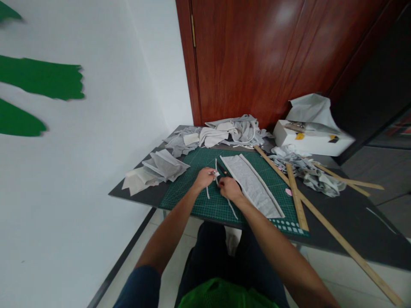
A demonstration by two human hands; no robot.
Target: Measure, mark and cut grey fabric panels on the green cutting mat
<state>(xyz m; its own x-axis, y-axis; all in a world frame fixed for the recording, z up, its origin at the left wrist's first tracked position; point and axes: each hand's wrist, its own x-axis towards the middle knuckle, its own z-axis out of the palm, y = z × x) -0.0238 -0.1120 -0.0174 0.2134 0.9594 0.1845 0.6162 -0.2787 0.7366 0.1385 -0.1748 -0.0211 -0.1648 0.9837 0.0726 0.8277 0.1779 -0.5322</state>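
Over the green cutting mat (192,162), my left hand (204,177) is closed on a small white fabric piece (216,174), with narrow pale strips (207,192) hanging near it. My right hand (228,187) sits just to the right, its fingers curled in by the strips; what they pinch is too small to make out. Another thin strip (232,209) trails below the right hand. Black scissors (222,170) lie beside and partly under the right hand. A long grey fabric panel (255,184) with folded edges lies flat to the right.
Folded grey cloth pieces (167,164) lie at the left. A fabric heap (234,130) is at the back, another pile (308,169) at the right. Wooden rulers (334,231) cross the right side, one past the table edge. A white box (314,139) stands behind them.
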